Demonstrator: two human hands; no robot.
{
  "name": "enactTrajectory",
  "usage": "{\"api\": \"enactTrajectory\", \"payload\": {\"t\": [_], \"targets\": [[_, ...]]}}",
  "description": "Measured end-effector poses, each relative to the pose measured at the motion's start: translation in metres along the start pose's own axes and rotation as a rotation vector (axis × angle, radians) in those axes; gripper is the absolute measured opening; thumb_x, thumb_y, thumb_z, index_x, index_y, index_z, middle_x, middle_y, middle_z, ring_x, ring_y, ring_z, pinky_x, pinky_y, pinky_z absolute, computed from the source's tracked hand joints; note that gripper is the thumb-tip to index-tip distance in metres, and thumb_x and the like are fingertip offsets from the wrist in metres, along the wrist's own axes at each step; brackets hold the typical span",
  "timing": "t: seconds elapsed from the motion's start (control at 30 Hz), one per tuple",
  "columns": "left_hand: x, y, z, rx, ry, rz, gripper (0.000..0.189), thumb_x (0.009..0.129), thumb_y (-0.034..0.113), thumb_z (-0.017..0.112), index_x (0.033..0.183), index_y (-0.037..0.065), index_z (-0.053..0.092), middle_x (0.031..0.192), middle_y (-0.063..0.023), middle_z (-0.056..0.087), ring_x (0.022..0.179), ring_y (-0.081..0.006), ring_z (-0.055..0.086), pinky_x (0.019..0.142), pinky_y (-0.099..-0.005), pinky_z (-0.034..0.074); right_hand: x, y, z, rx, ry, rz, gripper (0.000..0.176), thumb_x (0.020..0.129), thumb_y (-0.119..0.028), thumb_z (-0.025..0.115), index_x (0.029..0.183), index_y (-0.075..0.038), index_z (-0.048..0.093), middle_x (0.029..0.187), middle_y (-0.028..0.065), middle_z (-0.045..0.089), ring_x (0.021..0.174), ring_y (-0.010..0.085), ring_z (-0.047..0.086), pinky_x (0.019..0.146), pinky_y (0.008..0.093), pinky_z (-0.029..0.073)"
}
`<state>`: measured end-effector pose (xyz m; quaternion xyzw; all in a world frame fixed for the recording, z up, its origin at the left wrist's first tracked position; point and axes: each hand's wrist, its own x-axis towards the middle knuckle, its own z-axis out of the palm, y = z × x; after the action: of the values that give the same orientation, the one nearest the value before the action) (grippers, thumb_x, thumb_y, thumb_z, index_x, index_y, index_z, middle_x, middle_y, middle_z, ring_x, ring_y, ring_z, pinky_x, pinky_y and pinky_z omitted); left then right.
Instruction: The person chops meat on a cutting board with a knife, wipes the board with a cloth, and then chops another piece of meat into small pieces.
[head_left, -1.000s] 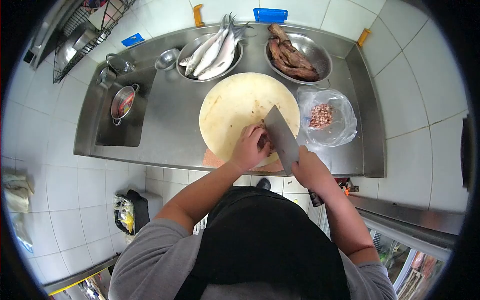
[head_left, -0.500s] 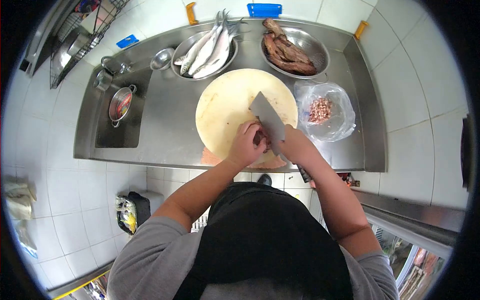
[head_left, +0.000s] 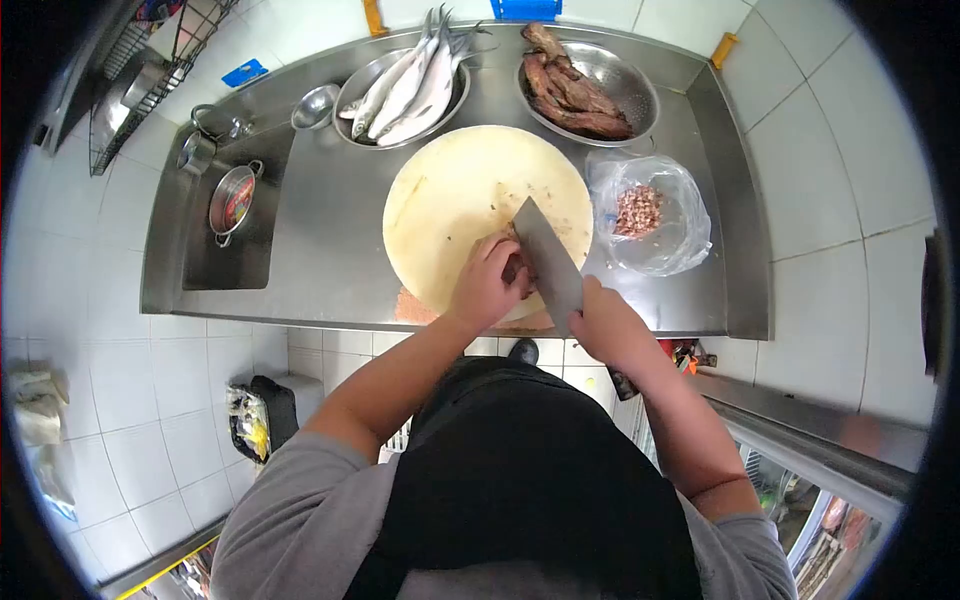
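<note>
On the round cream cutting board (head_left: 440, 200), my left hand (head_left: 486, 285) is curled over a dark piece of meat (head_left: 516, 270) near the board's front. The fingers cover much of the meat. My right hand (head_left: 603, 318) is closed round the handle of a wide cleaver (head_left: 548, 262), whose blade slants across the board just right of the meat. Small dark scraps dot the board beyond the blade. Right of the board lies an open clear plastic bag (head_left: 685, 220) with diced meat (head_left: 637, 211) in it.
Behind the board, one metal bowl (head_left: 372, 72) holds several fish (head_left: 405, 92) and another (head_left: 640, 100) holds strips of browned meat (head_left: 570, 95). A small bowl (head_left: 315, 107) stands left of the fish. The sink (head_left: 232, 265) at the left contains a two-handled pot (head_left: 233, 200).
My right hand and the cleaver have moved a little to the right and toward me. The whole view has shifted slightly. My left hand stays on the meat.
</note>
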<state>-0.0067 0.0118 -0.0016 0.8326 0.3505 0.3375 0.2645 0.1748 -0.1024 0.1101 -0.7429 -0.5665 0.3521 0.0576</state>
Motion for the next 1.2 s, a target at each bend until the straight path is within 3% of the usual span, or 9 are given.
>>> {"api": "enactTrajectory", "payload": {"t": [0.3, 0.4, 0.67, 0.87, 1.0, 1.07, 1.2], "targets": [[0.001, -0.009, 0.001, 0.047, 0.019, 0.013, 0.036, 0.080, 0.010, 0.070, 0.113, 0.002, 0.060, 0.124, -0.0177, 0.057, 0.114, -0.0394, 0.055, 0.099, -0.0447, 0.048, 0.054, -0.017, 0.031, 0.083, 0.129, 0.017, 0.036, 0.090, -0.020, 0.059, 0.110, 0.007, 0.048, 0.093, 0.0336, 0.067, 0.092, 0.0500, 0.066, 0.082, 0.0540, 0.053], [0.001, -0.009, 0.004, 0.084, 0.048, 0.016, 0.036, 0.080, 0.010, 0.071, 0.113, 0.002, 0.060, 0.123, -0.0169, 0.058, 0.115, -0.0387, 0.054, 0.099, -0.0442, 0.048, 0.052, -0.017, 0.034, 0.114, 0.170, 0.016, 0.031, 0.091, -0.014, 0.053, 0.114, 0.006, 0.052, 0.099, 0.0335, 0.068, 0.097, 0.0479, 0.067, 0.086, 0.0534, 0.053], [-0.002, -0.001, -0.002, 0.043, 0.006, 0.000, 0.033, 0.079, 0.009, 0.073, 0.110, 0.005, 0.061, 0.121, -0.0154, 0.059, 0.114, -0.0378, 0.055, 0.098, -0.0435, 0.048, 0.006, -0.012, 0.028, -0.003, 0.079, 0.009, 0.027, 0.093, -0.013, 0.052, 0.112, 0.006, 0.049, 0.100, 0.0325, 0.068, 0.097, 0.0467, 0.068, 0.084, 0.0529, 0.054], [-0.001, -0.003, -0.005, 0.020, 0.004, 0.032, 0.033, 0.081, 0.010, 0.072, 0.110, 0.003, 0.059, 0.121, -0.0185, 0.058, 0.113, -0.0399, 0.056, 0.097, -0.0444, 0.048, 0.033, -0.034, 0.038, -0.053, 0.107, 0.031, 0.025, 0.095, -0.009, 0.048, 0.115, 0.006, 0.047, 0.100, 0.0317, 0.068, 0.097, 0.0455, 0.068, 0.083, 0.0516, 0.055], [-0.003, -0.003, -0.003, 0.049, 0.024, -0.028, 0.035, 0.080, 0.012, 0.071, 0.110, 0.002, 0.056, 0.118, -0.0182, 0.056, 0.114, -0.0391, 0.053, 0.097, -0.0447, 0.047, 0.001, -0.033, 0.040, -0.108, 0.098, 0.000, 0.024, 0.095, -0.007, 0.046, 0.116, 0.006, 0.047, 0.097, 0.0305, 0.069, 0.094, 0.0454, 0.069, 0.082, 0.0513, 0.055], [-0.004, -0.003, -0.001, 0.041, 0.029, -0.068, 0.035, 0.080, 0.012, 0.071, 0.110, 0.003, 0.055, 0.118, -0.0187, 0.055, 0.114, -0.0392, 0.053, 0.098, -0.0449, 0.047, -0.021, -0.024, 0.052, -0.091, 0.092, 0.014, 0.023, 0.094, -0.009, 0.047, 0.112, 0.004, 0.045, 0.087, 0.0312, 0.068, 0.086, 0.0492, 0.068, 0.076, 0.0547, 0.055], [-0.002, 0.000, -0.006, -0.002, 0.051, -0.124, 0.033, 0.080, 0.014, 0.071, 0.106, 0.004, 0.054, 0.117, -0.0185, 0.054, 0.113, -0.0388, 0.052, 0.098, -0.0458, 0.046, -0.056, -0.020, 0.036, -0.204, -0.005, 0.084, 0.018, 0.095, -0.007, 0.045, 0.110, 0.003, 0.046, 0.087, 0.0291, 0.069, 0.085, 0.0471, 0.070, 0.077, 0.0545, 0.055]]}}
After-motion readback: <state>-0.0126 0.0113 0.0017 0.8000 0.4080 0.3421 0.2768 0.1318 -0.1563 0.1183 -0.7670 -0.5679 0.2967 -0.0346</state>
